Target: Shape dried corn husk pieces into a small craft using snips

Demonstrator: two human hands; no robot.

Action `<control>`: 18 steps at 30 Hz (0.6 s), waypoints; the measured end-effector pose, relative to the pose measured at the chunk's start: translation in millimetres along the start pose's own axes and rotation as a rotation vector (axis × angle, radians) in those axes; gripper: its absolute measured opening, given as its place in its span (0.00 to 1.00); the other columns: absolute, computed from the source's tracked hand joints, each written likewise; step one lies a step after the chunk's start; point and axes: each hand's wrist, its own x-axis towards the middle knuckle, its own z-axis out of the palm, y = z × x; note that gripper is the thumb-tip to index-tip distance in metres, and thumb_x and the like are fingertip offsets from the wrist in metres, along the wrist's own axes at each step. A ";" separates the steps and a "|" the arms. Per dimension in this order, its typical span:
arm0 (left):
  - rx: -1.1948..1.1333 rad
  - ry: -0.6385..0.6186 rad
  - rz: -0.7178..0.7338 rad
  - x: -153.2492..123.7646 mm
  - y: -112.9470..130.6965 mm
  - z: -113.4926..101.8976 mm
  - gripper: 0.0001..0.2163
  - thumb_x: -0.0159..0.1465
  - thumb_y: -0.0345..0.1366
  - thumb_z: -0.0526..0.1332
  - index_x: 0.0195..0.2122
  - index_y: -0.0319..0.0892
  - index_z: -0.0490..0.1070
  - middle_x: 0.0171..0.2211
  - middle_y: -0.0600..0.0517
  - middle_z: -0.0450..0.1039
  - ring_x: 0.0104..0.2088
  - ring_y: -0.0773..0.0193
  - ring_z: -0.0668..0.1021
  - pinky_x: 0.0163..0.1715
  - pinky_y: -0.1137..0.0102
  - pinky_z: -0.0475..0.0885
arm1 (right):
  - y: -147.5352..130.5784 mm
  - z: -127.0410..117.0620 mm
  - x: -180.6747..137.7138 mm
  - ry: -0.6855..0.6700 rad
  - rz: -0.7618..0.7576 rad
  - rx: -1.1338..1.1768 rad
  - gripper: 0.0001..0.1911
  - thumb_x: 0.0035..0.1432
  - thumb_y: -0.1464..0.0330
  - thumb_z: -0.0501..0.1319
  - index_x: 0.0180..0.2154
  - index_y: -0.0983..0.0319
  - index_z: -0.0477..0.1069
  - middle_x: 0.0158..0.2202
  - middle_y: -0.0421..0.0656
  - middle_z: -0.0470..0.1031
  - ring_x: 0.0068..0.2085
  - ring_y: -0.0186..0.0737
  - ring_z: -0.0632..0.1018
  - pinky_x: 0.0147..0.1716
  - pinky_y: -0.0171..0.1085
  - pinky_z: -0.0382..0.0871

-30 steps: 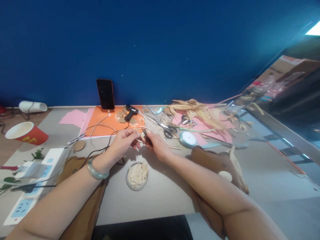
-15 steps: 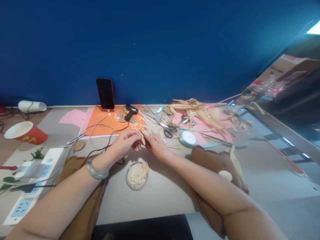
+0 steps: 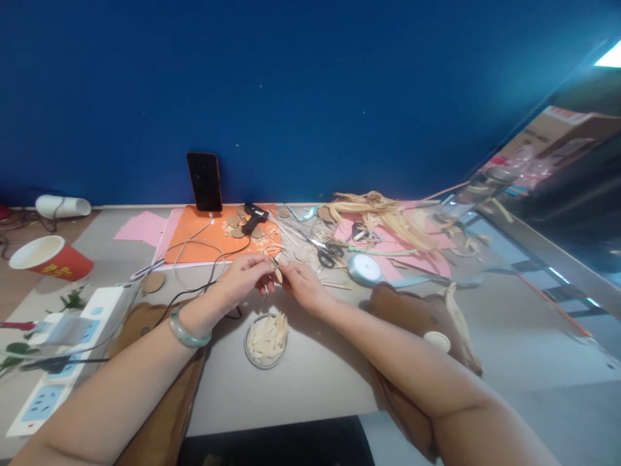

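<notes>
"Where's that small pale-tan strip [image 3: 278, 276]?"

"Pinched in the left hand [image 3: 249, 274]; the right hand [image 3: 301, 285] grips a slim dark object [image 3: 277, 261], mostly hidden. The round clear dish [image 3: 264, 366] holds many cream strips [image 3: 266, 339]; this one seems unfinished."

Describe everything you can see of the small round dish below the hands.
The small round dish looks clear, like glass or plastic, with a thin rim. It stands upright on the grey tabletop, heaped with pale, flat strips, some poking up at its far side. Neither the left hand nor the right hand touches it.
</notes>
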 end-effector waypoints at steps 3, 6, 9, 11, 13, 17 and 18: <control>0.016 -0.003 -0.007 0.0 0.2 -0.5 0.10 0.53 0.40 0.62 0.22 0.38 0.70 0.20 0.51 0.73 0.20 0.68 0.74 0.22 0.74 0.68 | -0.7 -1.1 0.3 -0.005 -0.016 -0.045 0.29 0.60 0.44 0.48 0.22 0.61 0.61 0.18 0.36 0.57 0.21 0.31 0.58 0.21 0.34 0.51; 0.027 -0.006 -0.014 0.2 0.0 -0.9 0.10 0.53 0.40 0.62 0.23 0.37 0.71 0.20 0.52 0.73 0.20 0.69 0.74 0.22 0.74 0.68 | -1.1 -1.7 0.4 0.003 -0.028 -0.081 0.30 0.61 0.45 0.48 0.21 0.61 0.61 0.18 0.36 0.58 0.22 0.31 0.59 0.22 0.34 0.53; 0.035 -0.014 -0.012 0.6 -0.5 -1.0 0.11 0.53 0.41 0.62 0.23 0.37 0.71 0.20 0.51 0.73 0.20 0.69 0.74 0.23 0.74 0.68 | -0.1 -0.4 -0.3 0.004 -0.027 -0.090 0.29 0.62 0.46 0.47 0.21 0.62 0.62 0.18 0.36 0.58 0.22 0.31 0.60 0.22 0.34 0.53; 0.044 -0.017 -0.006 0.4 -0.1 -1.2 0.11 0.53 0.41 0.61 0.23 0.38 0.70 0.20 0.52 0.73 0.20 0.69 0.74 0.23 0.74 0.68 | 0.8 0.8 -0.5 0.001 -0.026 -0.090 0.29 0.62 0.46 0.48 0.21 0.62 0.62 0.18 0.36 0.58 0.22 0.31 0.59 0.22 0.34 0.53; 0.060 -0.012 -0.001 -0.7 1.7 -1.6 0.11 0.53 0.41 0.61 0.22 0.38 0.70 0.20 0.52 0.72 0.20 0.69 0.73 0.23 0.74 0.68 | 0.8 -0.6 0.8 0.015 -0.026 -0.077 0.29 0.61 0.46 0.49 0.21 0.61 0.62 0.17 0.36 0.58 0.21 0.31 0.59 0.21 0.34 0.52; 0.234 -0.182 -0.042 -5.8 7.3 -4.1 0.10 0.54 0.40 0.59 0.22 0.38 0.71 0.18 0.53 0.71 0.20 0.68 0.72 0.21 0.75 0.64 | -3.0 -21.1 10.7 0.225 -0.039 -0.028 0.28 0.60 0.45 0.49 0.22 0.61 0.62 0.16 0.35 0.55 0.19 0.31 0.57 0.20 0.34 0.50; 0.313 -0.264 -0.056 -7.2 7.9 -5.0 0.10 0.54 0.39 0.59 0.22 0.38 0.71 0.18 0.53 0.71 0.19 0.69 0.72 0.20 0.75 0.63 | -3.9 -29.6 14.5 0.294 -0.055 -0.040 0.27 0.60 0.46 0.50 0.23 0.61 0.63 0.16 0.34 0.55 0.19 0.31 0.57 0.20 0.34 0.50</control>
